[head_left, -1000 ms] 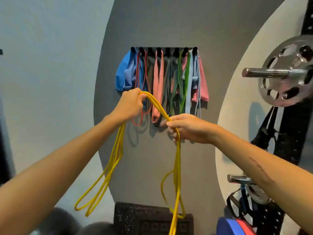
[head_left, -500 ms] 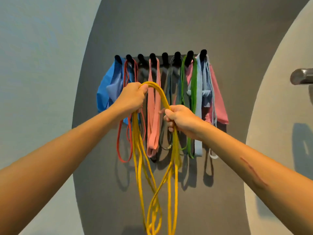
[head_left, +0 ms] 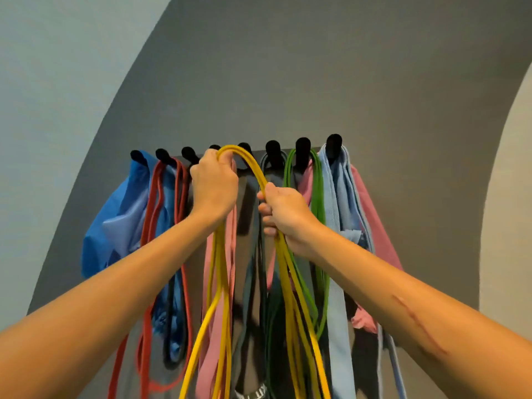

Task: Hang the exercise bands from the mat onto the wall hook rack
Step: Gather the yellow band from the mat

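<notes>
The hook rack [head_left: 288, 156] is mounted on the grey wall [head_left: 316, 82] and carries red, pink, green and blue bands. The yellow band [head_left: 250, 168] arches in front of the middle hooks, strands hanging below. Left hand [head_left: 214, 187] grip: closed on the arch's top. Right hand [head_left: 283, 214] grip: closed on its right strands.

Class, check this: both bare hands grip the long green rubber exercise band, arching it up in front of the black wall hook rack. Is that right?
Not quite. The head view shows the left hand and right hand gripping the long yellow rubber exercise band, not a green one; the rest stands, arched in front of the black wall hook rack.
</notes>
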A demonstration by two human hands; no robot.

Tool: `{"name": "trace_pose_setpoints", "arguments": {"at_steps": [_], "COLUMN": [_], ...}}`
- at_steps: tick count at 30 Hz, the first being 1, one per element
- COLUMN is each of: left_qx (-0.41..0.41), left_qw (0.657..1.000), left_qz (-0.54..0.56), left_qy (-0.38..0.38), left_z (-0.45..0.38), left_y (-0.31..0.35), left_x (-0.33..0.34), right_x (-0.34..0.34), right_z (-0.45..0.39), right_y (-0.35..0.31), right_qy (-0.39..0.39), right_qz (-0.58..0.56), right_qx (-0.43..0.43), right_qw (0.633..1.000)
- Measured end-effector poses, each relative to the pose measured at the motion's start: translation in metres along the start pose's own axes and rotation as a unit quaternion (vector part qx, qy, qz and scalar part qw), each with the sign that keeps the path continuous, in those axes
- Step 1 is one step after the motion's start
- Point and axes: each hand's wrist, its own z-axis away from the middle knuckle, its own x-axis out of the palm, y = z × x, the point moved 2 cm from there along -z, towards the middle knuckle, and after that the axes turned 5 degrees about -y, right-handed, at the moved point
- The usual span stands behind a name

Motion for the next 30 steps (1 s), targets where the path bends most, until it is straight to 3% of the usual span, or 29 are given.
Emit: {"name": "trace_pose_setpoints", "arguments": {"at_steps": [3,6,10,16,20,25,30], "left_qx": [0.04,0.08,0.072,0.08,0.112,0.109,0.129], "left_qw": [0.999,0.989,0.959,0.917,0.915,0.894,0.909], "left_qz": [-0.025,-0.125,-0.266,-0.359,-0.361,-0.39,-0.359], "left_qy": [0.023,0.021,-0.061,-0.152,-0.144,-0.191,-0.165], "left_z": [-0.027,-0.046,-0.061,-0.05,-0.041,-0.046,-0.029], "left_y": [-0.005,-0.013,-0.011,-0.027,-0.051,-0.05,-0.063], "left_x": [0.009,0.017,0.034,0.047,0.066,0.081,0.077], "right_x": [0.002,0.006,0.014,0.017,0.018,0.008,0.003], "right_z": [-0.025,-0.049,-0.076,-0.094,-0.101,-0.119,-0.097], "right_y": [-0.008,-0.016,-0.021,0.002,0.012,0.011,0.022], "right_qy": [0.016,0.028,0.12,0.212,0.235,0.258,0.229], "right_qz": [0.018,0.01,-0.002,0.131,0.184,0.216,0.336], "right_qx": [-0.032,-0.05,-0.072,-0.086,-0.116,-0.074,-0.107], "right_qw": [0.999,0.998,0.99,0.965,0.947,0.939,0.907]}}
